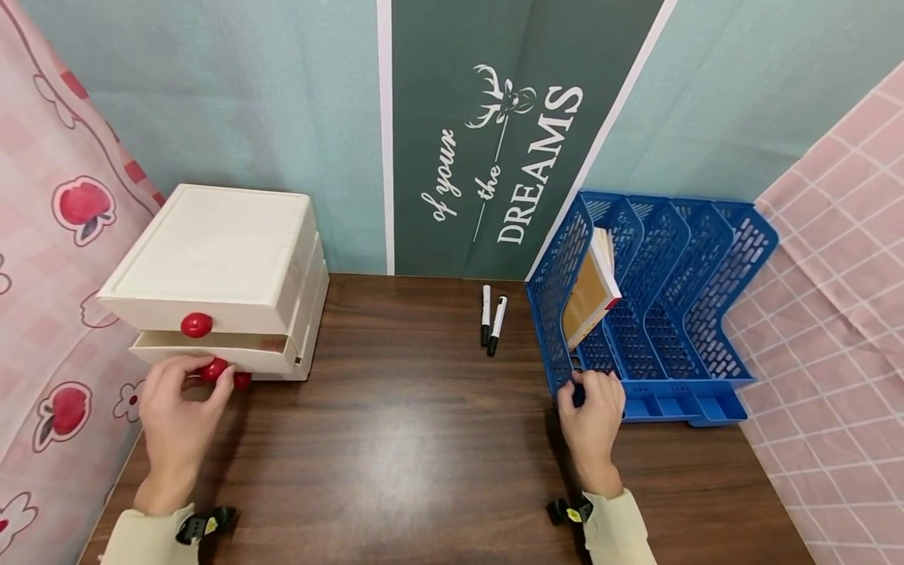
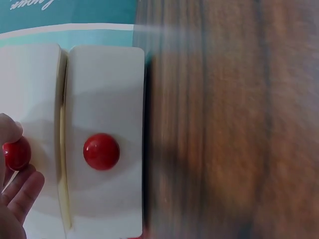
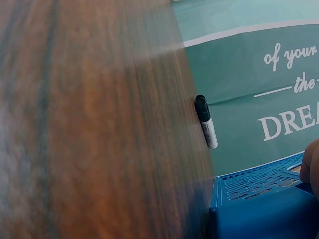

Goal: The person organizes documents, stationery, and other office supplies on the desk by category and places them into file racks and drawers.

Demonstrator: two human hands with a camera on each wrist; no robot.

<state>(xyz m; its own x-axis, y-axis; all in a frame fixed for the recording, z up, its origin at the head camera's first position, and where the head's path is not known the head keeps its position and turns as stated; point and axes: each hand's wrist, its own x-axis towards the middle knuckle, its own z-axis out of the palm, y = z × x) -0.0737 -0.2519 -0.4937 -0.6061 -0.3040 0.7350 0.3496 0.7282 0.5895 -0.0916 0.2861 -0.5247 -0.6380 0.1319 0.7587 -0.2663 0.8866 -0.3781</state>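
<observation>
On the left stands a white drawer unit [image 1: 219, 243] with round red knobs. My left hand [image 1: 176, 412] pinches the red knob [image 2: 17, 153] of the middle drawer [image 1: 271, 359], which is pulled out a little under the top drawer. Below it, the bottom drawer's knob [image 2: 101, 152] is free of my fingers. At the right, my right hand [image 1: 595, 412] grips the front left corner of a blue mesh file rack [image 1: 653, 306], thumb and fingers curled at its edge. A book [image 1: 593, 290] leans in the rack's leftmost slot.
Two white markers with black caps [image 1: 498, 326] lie on the brown wooden table [image 1: 402, 439] left of the rack. Small front compartments [image 1: 678, 404] run along the rack's base. A green printed cloth [image 1: 459, 259] hangs behind, with patterned cloths at both sides.
</observation>
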